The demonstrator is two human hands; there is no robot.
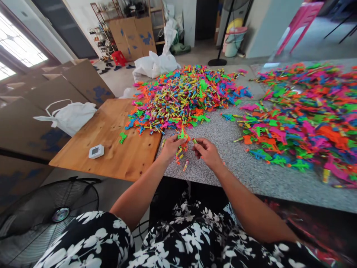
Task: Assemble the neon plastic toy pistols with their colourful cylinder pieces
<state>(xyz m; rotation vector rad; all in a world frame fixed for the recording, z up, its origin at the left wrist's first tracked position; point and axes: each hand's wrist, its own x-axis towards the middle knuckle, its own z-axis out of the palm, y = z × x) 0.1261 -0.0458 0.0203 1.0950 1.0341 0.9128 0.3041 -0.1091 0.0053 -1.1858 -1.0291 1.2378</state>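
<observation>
My left hand [170,148] is closed on a small green plastic toy gun [182,134], near the front edge of the grey stone table [195,172]. Just to its right, my right hand [206,152] pinches a small tube [194,141] with a yellowish wrapper between thumb and fingers. Below and between the hands lie several loose wrapped tubes, one a pink and yellow tube [185,166]. Beyond them rises a heap of wrapped tubes [178,96] mixed with coloured toy guns. My fingers partly hide what they hold.
To the right spreads a pile of toy guns [306,126]. A wooden board [117,123] on the left bears a white digital timer [96,151] and a green toy gun [122,137]. A fan [61,214] stands at lower left, near cardboard boxes [55,93] and a white bag [71,115].
</observation>
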